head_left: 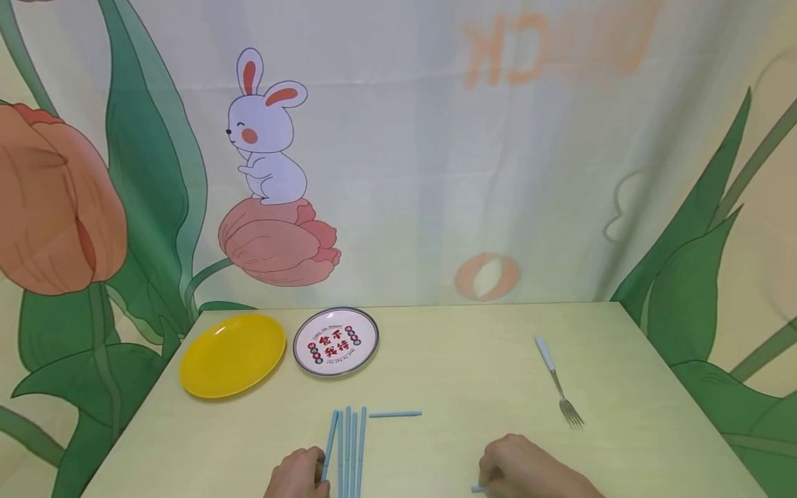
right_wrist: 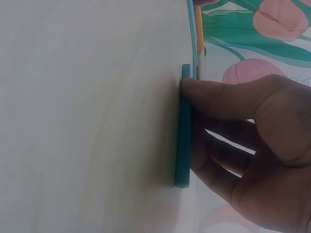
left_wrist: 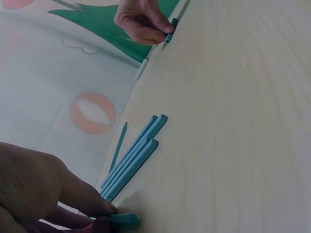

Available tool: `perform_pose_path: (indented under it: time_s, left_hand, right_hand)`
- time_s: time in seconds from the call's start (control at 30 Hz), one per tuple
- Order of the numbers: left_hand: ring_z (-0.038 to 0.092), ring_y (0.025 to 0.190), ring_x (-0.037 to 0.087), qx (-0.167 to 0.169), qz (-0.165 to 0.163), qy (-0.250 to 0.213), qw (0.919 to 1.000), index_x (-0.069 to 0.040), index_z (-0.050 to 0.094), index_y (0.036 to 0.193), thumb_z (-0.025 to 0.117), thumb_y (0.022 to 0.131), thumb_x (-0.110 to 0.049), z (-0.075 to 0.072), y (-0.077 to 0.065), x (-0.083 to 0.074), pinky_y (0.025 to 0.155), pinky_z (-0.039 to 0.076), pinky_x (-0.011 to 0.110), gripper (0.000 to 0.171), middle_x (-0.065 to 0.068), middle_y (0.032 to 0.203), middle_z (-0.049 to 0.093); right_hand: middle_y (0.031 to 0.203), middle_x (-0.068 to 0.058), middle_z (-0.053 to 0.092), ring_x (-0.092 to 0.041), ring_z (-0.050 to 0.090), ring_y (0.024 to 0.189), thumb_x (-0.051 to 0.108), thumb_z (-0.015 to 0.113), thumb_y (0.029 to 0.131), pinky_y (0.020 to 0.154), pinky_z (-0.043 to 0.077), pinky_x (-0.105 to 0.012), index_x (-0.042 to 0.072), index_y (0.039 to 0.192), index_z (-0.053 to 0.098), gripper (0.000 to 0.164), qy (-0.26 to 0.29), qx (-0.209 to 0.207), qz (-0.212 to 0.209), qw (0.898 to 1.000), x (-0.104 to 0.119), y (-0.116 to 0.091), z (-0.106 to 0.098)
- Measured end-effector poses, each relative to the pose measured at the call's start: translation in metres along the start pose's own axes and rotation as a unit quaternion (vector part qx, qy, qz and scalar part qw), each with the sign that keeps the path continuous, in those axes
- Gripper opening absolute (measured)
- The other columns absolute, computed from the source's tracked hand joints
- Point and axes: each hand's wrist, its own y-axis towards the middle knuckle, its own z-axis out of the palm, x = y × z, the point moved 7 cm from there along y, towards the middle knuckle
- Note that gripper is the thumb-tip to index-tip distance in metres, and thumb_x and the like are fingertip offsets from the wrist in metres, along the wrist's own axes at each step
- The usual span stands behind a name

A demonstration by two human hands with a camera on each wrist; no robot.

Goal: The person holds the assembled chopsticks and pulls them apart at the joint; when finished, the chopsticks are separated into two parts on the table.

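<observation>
My left hand (head_left: 300,473) pinches the leftmost of several light blue chopsticks, its end showing past the fingers in the left wrist view (left_wrist: 125,219). Next to that hand, the other chopsticks (head_left: 348,449) lie side by side, pointing away from me. One more chopstick (head_left: 395,414) lies crosswise just beyond their far ends, to the right. Farther right, near the front of the table, my right hand (head_left: 526,467) holds another blue chopstick (right_wrist: 183,141) between thumb and fingers, low over the tabletop. In the head view only a short end of it shows.
A yellow plate (head_left: 233,356) sits at the table's back left, with a white plate (head_left: 336,366) bearing red characters beside it. On the right lies a fork (head_left: 556,377) with a white handle. A printed curtain (head_left: 398,173) hangs behind the table (head_left: 448,360).
</observation>
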Motion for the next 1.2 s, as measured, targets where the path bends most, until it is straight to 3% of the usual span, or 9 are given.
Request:
perform_pose_path:
  time_s: [0.27, 0.53, 0.77, 1.0, 1.2]
  left_hand:
    - [0.053, 0.064, 0.017, -0.001, -0.032, 0.009, 0.9995, 0.001, 0.066, 0.092, 0.073, 0.076, -0.01, -0.001, 0.001, 0.002, 0.062, 0.047, 0.035, 0.02, 0.001, 0.068, 0.057]
    - [0.053, 0.064, 0.017, 0.009, -0.034, 0.011, 0.9993, 0.0, 0.065, 0.089, 0.072, 0.075, -0.008, -0.002, 0.001, 0.005, 0.062, 0.047, 0.035, 0.017, 0.002, 0.068, 0.057]
    - [0.054, 0.068, 0.018, 0.026, -0.069, 0.014, 0.9972, -0.001, 0.067, 0.092, 0.071, 0.078, -0.009, -0.004, 0.002, 0.01, 0.067, 0.048, 0.035, 0.017, 0.002, 0.072, 0.059]
    - [0.054, 0.066, 0.016, 0.005, -0.044, 0.009, 0.999, -0.002, 0.068, 0.09, 0.072, 0.074, -0.008, -0.009, 0.001, 0.007, 0.065, 0.048, 0.035, 0.017, 0.0, 0.071, 0.059]
    - [0.053, 0.066, 0.016, 0.006, -0.056, 0.01, 0.9984, -0.003, 0.069, 0.09, 0.073, 0.074, -0.008, -0.011, 0.001, 0.009, 0.065, 0.047, 0.034, 0.017, 0.0, 0.071, 0.059]
  right_hand:
    - [0.077, 0.019, 0.065, 0.005, 0.055, 0.066, 0.007, 0.071, 0.079, 0.06, 0.048, -0.018, 0.02, 0.08, 0.076, 0.014, 0.008, 0.006, 0.011, 1.0, 0.0, -0.001, -0.003]
    - [0.08, 0.017, 0.067, 0.004, 0.056, 0.068, 0.009, 0.071, 0.081, 0.062, 0.048, -0.019, 0.019, 0.082, 0.076, 0.011, 0.027, 0.019, 0.028, 0.999, 0.0, 0.0, -0.003]
    - [0.08, 0.018, 0.067, 0.005, 0.057, 0.069, 0.011, 0.072, 0.082, 0.062, 0.049, -0.019, 0.021, 0.082, 0.076, 0.01, 0.032, 0.016, 0.021, 0.999, -0.001, 0.0, -0.001]
    - [0.079, 0.019, 0.067, 0.005, 0.056, 0.068, 0.013, 0.072, 0.082, 0.062, 0.049, -0.019, 0.021, 0.081, 0.076, 0.009, 0.019, 0.012, 0.01, 1.0, -0.001, 0.001, -0.001]
    - [0.081, 0.018, 0.067, 0.005, 0.057, 0.072, 0.016, 0.074, 0.082, 0.065, 0.049, -0.02, 0.021, 0.084, 0.076, 0.006, 0.013, 0.021, 0.027, 0.999, -0.004, 0.001, -0.001]
